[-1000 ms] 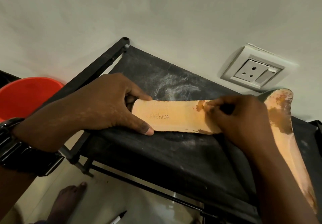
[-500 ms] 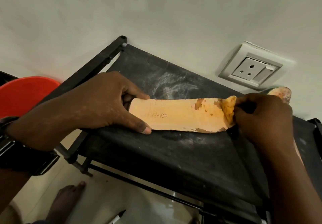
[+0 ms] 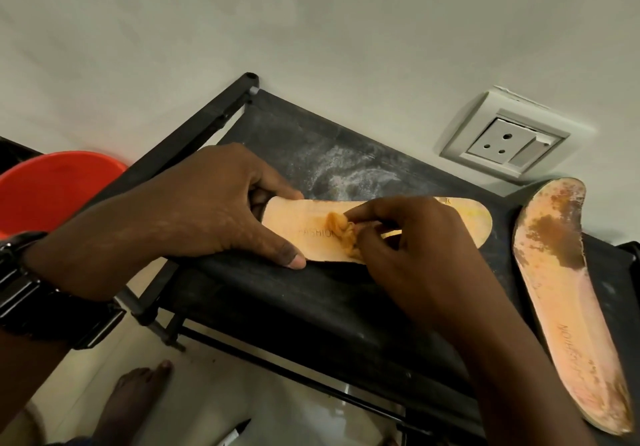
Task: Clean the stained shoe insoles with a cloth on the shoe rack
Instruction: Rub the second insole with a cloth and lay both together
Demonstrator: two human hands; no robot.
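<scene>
At frame centre the left hand [image 3: 207, 213] grips the insole [image 3: 464, 220] end, pinning it on the rack [image 3: 311, 300] so the right hand [image 3: 412, 241], pinching the cloth [image 3: 341, 234], can rub it

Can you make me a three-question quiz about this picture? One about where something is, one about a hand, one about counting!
1. Where is the round red plastic tub?
A. left of the black fabric shoe rack
B. on the rack
C. in a hand
2. What is the right hand doing?
A. lying flat and empty
B. pinching a crumpled orange cloth on a flat orange shoe insole
C. gripping a brush
3. How many insoles lie on the rack?
A. one
B. two
C. four
Answers: 1 A, it shows beyond the rack's left rail. 2 B, its fingers bunch the cloth on the insole that the left hand holds down. 3 B, that one plus the brown-stained insole at the right.
</scene>
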